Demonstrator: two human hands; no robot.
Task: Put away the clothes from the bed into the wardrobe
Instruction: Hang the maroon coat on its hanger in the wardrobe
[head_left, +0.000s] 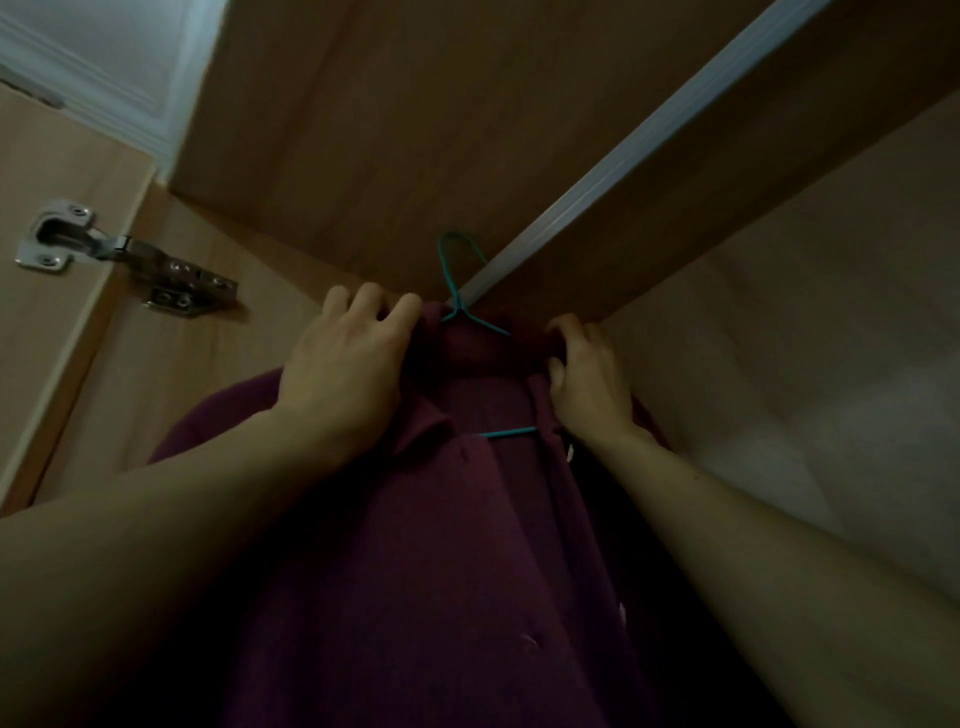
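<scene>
Two bare arms reach up from the bottom of the view, one on each side. Between them hangs a dark purple cloth garment (431, 545) on a thin teal wire hanger (457, 306). It is inside a brown wooden wardrobe (363, 130).

The hanger's hook goes up beside a long silver metal rail (623, 150) that runs under the wardrobe's top board. Whether the hook sits on the rail cannot be told. A short piece of the hanger's bottom wire shows across the open front of the garment.

The left hand (343, 364) is on the left side of the collar. Its fingers curl over the cloth near the hanger's neck. The right hand (587, 374) is on the right side of the collar, and its fingers curl in and pinch the cloth there.

To the left, a shiny silver metal hinge (124, 254) joins the open light brown wardrobe door (47, 338) to the side wall. A white ceiling moulding (98, 67) shows in the top left corner.
</scene>
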